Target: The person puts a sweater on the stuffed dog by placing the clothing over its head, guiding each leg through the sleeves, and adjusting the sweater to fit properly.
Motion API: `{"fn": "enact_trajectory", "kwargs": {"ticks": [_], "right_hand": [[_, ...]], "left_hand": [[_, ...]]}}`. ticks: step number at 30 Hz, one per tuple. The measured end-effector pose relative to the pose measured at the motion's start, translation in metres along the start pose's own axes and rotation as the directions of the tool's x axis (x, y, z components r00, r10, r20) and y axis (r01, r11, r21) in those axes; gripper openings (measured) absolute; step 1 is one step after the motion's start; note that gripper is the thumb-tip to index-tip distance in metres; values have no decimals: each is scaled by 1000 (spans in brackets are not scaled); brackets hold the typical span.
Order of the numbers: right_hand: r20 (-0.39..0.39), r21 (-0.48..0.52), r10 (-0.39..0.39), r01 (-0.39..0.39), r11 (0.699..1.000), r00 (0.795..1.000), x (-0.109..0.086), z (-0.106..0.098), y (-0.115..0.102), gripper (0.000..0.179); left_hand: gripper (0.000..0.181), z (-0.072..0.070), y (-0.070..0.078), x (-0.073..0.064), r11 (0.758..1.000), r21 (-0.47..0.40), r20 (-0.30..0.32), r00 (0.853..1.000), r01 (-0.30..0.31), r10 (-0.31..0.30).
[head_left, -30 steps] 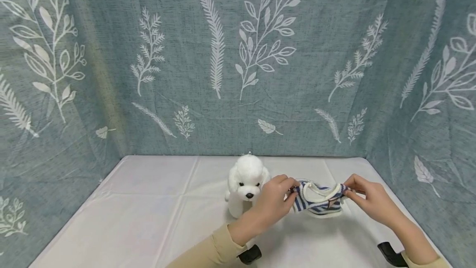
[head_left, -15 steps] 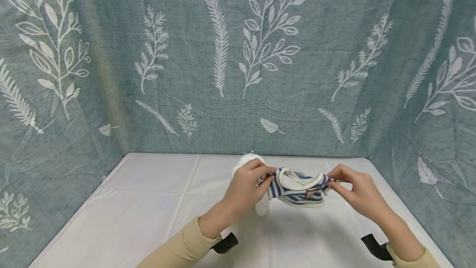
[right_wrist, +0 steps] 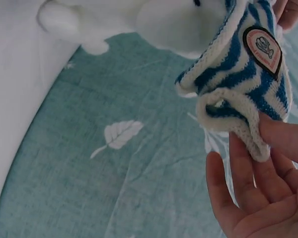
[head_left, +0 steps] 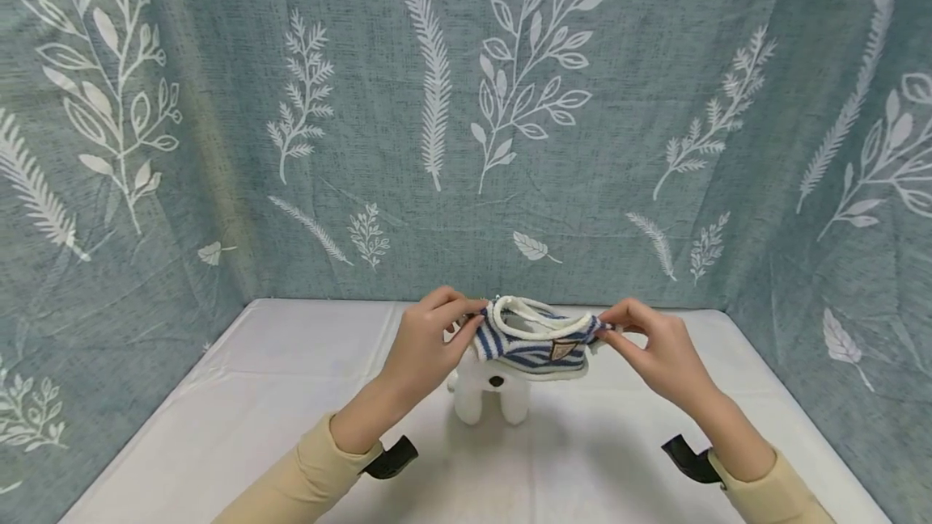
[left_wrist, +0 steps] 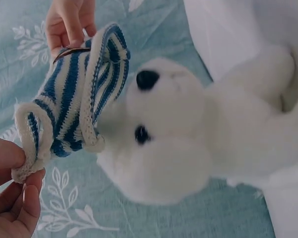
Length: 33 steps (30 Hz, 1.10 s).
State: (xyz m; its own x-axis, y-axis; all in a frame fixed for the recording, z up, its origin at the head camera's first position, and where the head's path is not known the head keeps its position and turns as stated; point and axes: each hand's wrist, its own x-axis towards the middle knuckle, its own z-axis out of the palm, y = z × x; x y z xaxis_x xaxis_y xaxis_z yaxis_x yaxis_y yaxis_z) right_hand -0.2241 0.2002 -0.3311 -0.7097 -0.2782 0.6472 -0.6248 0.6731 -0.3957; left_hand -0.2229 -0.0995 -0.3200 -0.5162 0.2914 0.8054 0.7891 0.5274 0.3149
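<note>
A small blue-and-white striped knit sweater (head_left: 535, 346) with a patch on its front is stretched between both hands in the head view. My left hand (head_left: 429, 335) pinches one sleeve end, and my right hand (head_left: 658, 346) pinches the opposite one. Behind and below the sweater stands a white plush dog (head_left: 491, 395), its head mostly covered from that view. In the left wrist view the sweater's hem lies against the top of the dog's head (left_wrist: 159, 134). The right wrist view shows the patch (right_wrist: 262, 51) and the pinched cuff (right_wrist: 233, 114).
The dog stands on a white-covered table (head_left: 306, 378). A blue-green curtain (head_left: 408, 249) with white leaf prints encloses the back and both sides. Black wrist mounts (head_left: 393, 458) stick out beside both sleeves.
Both hands have carried the sweater left and upward, from beside the plush dog to in front of and over its head. Both grips on the sweater stay the same.
</note>
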Motion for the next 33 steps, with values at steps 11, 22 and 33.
{"fn": "enact_trajectory", "kwargs": {"ticks": [11,22,33], "right_hand": [[-54,-56,-89,86,995,995,25,27,-18,15],[-2,-28,-2,2,1000,1000,32,50,-13,15],[118,126,177,-191,973,977,28,55,-10,24]], "left_hand": [[19,-22,-17,2,993,104,-34,998,47,-44],[16,-11,-39,4,975,137,19,984,175,-180],[37,-9,-38,-7,958,63,111,952,280,-286]]}}
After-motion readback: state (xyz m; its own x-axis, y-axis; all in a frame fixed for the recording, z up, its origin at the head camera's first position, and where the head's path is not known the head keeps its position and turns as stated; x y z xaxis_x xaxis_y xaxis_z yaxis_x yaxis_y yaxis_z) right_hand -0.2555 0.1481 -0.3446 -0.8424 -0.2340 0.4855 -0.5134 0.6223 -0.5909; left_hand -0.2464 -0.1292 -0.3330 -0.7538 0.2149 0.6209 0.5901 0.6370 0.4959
